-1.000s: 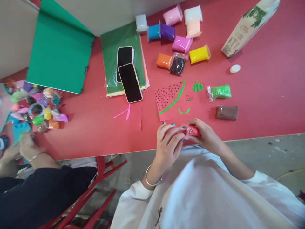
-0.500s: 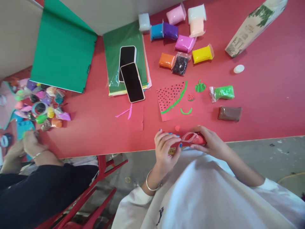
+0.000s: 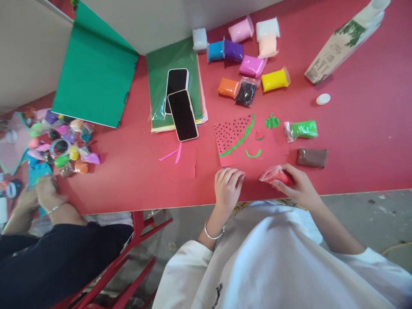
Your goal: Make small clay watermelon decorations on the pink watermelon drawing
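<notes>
My right hand (image 3: 298,186) grips an opened clear packet of red clay (image 3: 277,175) near the front edge of the red table (image 3: 354,141). My left hand (image 3: 228,188) rests knuckles-up on the table to the left of it, fingers curled; what lies under them is hidden. Just beyond both hands is a red paper watermelon slice (image 3: 233,135) with black dots and a green clay rind. A small green clay arc (image 3: 253,153), a tiny watermelon piece (image 3: 259,135) and a green clay shape (image 3: 272,122) lie beside it.
A green clay bag (image 3: 302,129) and a brown one (image 3: 311,157) lie to the right. Several coloured clay packets (image 3: 251,64), two phones (image 3: 183,115) on stacked paper, a green folder (image 3: 96,88), a carton (image 3: 346,40) and a white cap (image 3: 322,99) lie farther back. Another person's hands (image 3: 41,195) work at far left by small clay bags (image 3: 61,143).
My hands have come apart. The right hand carried the red clay packet to the right, and the left hand let go of it and settled on the table with curled fingers.
</notes>
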The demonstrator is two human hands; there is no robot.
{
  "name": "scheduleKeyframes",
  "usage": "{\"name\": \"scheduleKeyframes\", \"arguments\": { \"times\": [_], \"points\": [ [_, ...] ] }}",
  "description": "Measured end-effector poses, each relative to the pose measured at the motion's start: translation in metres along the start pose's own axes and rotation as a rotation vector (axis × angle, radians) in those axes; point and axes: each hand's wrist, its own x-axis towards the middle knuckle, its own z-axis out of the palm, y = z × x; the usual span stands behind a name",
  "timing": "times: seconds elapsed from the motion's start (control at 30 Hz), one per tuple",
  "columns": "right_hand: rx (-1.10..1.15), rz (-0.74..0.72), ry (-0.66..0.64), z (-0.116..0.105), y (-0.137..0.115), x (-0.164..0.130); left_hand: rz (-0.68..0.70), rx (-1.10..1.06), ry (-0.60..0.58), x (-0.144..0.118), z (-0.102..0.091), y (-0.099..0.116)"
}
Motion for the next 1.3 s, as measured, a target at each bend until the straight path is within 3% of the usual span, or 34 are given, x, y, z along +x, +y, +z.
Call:
{"name": "scheduleKeyframes", "arguments": {
  "times": [0.17,0.27,0.37,0.5,0.63,0.7,0.87,1.07,1.2,1.3],
  "points": [
    [-0.065,-0.116,0.003,0.011,-0.005,0.010,-0.139,-0.345,0.039,0.017,-0.019,0.019],
    [-0.090,-0.161,0.000,0.014,-0.006,0.012,-0.201,-0.419,0.006,0.022,-0.024,0.020],
    [-0.042,-0.142,0.018,0.013,-0.003,0.010,-0.148,-0.327,-0.031,0.020,-0.016,0.013],
    [0.168,-0.079,0.200,0.010,0.005,0.009,0.009,-0.119,-0.120,0.001,0.004,0.007],
    [0.166,-0.045,0.323,0.002,0.015,0.009,0.268,0.144,-0.416,-0.023,0.016,0.015],
    [0.152,-0.032,0.373,-0.004,0.019,0.009,0.316,0.255,-0.492,-0.032,0.015,0.018],
    [0.107,-0.004,0.468,-0.018,0.026,0.009,0.195,0.453,-0.475,-0.045,0.003,0.015],
    [-0.015,-0.016,0.561,-0.026,0.031,0.015,0.312,0.402,-0.501,-0.042,0.012,0.025],
    [-0.002,-0.130,0.650,-0.031,0.035,0.020,0.230,0.450,-0.461,-0.038,0.016,0.030],
    [0.009,-0.151,0.682,-0.036,0.040,0.020,0.158,0.494,-0.431,-0.050,0.013,0.030]
  ]
}}
